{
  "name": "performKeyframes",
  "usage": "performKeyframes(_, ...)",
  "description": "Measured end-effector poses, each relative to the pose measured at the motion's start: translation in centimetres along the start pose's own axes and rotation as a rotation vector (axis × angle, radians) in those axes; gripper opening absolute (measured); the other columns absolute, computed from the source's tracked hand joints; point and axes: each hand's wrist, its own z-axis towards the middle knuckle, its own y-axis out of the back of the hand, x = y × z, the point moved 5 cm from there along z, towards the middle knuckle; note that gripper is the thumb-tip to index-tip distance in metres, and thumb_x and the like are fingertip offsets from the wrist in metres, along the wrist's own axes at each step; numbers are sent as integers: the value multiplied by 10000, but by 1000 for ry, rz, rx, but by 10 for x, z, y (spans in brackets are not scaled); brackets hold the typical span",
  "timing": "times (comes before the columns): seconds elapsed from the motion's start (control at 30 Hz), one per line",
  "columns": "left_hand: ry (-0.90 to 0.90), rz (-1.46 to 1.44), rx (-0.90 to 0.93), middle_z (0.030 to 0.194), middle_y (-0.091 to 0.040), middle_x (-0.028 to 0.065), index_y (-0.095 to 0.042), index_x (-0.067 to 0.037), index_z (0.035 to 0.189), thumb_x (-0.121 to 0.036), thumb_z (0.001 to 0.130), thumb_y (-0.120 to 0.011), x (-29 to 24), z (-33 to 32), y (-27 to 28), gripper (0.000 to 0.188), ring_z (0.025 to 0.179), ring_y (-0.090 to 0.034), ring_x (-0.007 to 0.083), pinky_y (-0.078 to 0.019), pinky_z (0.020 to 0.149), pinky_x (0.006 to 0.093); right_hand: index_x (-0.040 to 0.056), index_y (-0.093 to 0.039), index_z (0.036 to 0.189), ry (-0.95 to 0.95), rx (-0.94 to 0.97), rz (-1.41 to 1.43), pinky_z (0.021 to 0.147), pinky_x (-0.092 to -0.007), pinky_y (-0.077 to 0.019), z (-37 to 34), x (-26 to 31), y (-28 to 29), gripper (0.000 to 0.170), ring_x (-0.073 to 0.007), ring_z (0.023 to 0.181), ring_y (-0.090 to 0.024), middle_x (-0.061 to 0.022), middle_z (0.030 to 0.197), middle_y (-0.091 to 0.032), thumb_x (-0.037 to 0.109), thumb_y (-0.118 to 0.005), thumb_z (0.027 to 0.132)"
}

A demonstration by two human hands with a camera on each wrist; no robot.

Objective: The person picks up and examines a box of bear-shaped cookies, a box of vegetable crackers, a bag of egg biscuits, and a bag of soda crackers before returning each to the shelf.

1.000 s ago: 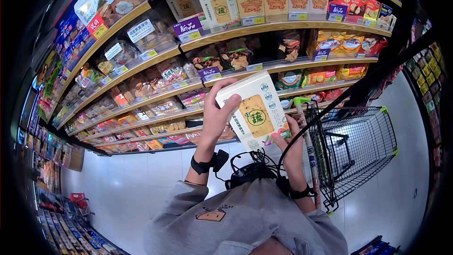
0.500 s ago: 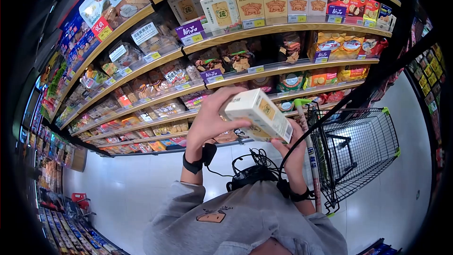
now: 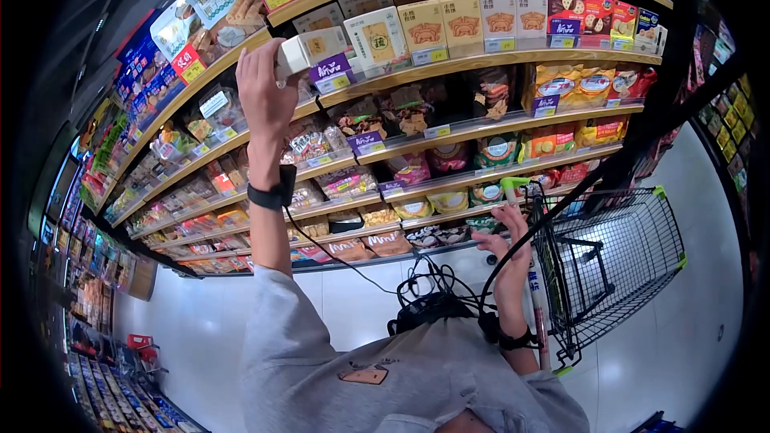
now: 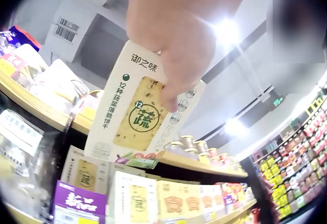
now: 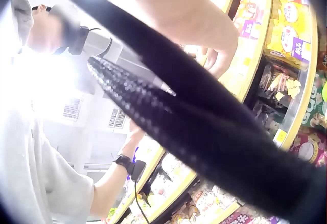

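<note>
At the upper left shelf, my left hand [image 3: 263, 95] grips a white cracker box [image 3: 291, 58] by its near end. The left wrist view shows the cracker box [image 4: 116, 114] tilted, its front printed with a yellow cracker and a green round mark, with thumb and fingers at its top. Matching boxes stand beside and behind it, one of them a white box [image 3: 377, 38] facing out. Lower and to the right, my right hand [image 3: 509, 252] is raised with loosely bent fingers and nothing in it, close to the cart handle. A black strap [image 5: 204, 117] partly covers the right wrist view.
A purple price sign [image 3: 330, 72] stands on the shelf edge just below the held box. Several small cookie boxes [image 3: 465, 18] line the same shelf to the right. A wire shopping cart [image 3: 613, 265] stands at the right. Black cables [image 3: 437, 285] hang in front of my body.
The box was between both hands, turned edge-on, and came away from the right hand. My left hand carried it up and left to the shelf. The right hand stayed low, its fingers loosened.
</note>
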Motion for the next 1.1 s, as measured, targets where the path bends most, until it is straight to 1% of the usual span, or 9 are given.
performKeyframes(0.03,-18,10,-7,1034,-639,111,-583,-70,1125,-44,621,-800,13,3,-8,549,1003,-594,319,-397,1022,461,-7,-353,1406,9,18,-38,699,-278,-536,-1,1,0,542,-255,880,-691,-175,1304,-510,139,-566,929)
performKeyframes(0.17,-93,86,27,1044,-647,80,-594,-84,1104,26,618,-719,32,0,-43,513,1015,-596,273,-394,1011,449,-4,-414,1352,-6,45,-43,646,-263,-507,-4,-1,0,471,-224,812,-685,-165,1283,-532,139,-558,926)
performKeyframes(0.23,-121,170,4,1022,-647,53,-601,-91,1090,48,673,-617,29,-7,-59,440,1039,-590,227,-359,1024,426,-14,-449,1300,-7,28,-53,629,-261,-493,-5,4,-3,418,-212,778,-675,-159,1245,-544,126,-551,920)
performKeyframes(0.3,-132,199,27,1042,-644,49,-599,-92,1098,36,676,-625,26,-13,-70,442,1045,-587,219,-350,1028,433,-20,-470,1237,-13,3,-2,643,-249,-490,-7,5,-1,361,-190,795,-679,-113,1201,-561,15,-567,891)
performKeyframes(0.53,-73,189,77,1074,-635,57,-585,-91,1154,-3,686,-670,38,-14,-100,484,1075,-572,226,-348,1032,442,-21,-482,1250,-8,-11,-12,633,-237,-492,-12,5,4,366,-173,778,-674,-106,1184,-572,7,-563,894)
performKeyframes(0.7,8,147,160,1101,-625,97,-568,-86,1210,-84,703,-732,50,-5,-113,533,1095,-560,283,-365,1031,459,-12,-484,1290,-80,7,-5,635,-231,-499,-16,-10,2,409,-165,770,-675,-113,1220,-573,35,-581,895)
performKeyframes(0.77,10,148,175,1103,-622,106,-567,-81,1208,-84,700,-734,51,-3,-115,535,1098,-557,291,-368,1029,459,-26,-468,1302,-64,40,-43,620,-248,-489,-16,-14,-1,423,-176,734,-656,-162,1224,-548,53,-554,895)
performKeyframes(0.9,37,137,210,1100,-617,120,-563,-69,1203,-89,689,-745,54,0,-118,546,1098,-555,304,-374,1023,450,-27,-459,1326,-76,44,-71,620,-244,-492,-14,-16,-1,456,-171,723,-655,-168,1226,-551,22,-548,882)
performKeyframes(1.1,40,45,225,1089,-611,138,-552,-45,1211,-125,686,-757,64,5,-118,570,1022,-554,329,-404,922,432,-18,-448,1353,-98,50,-90,622,-243,-498,-13,-18,-4,492,-168,720,-654,-163,1215,-566,-19,-526,867)
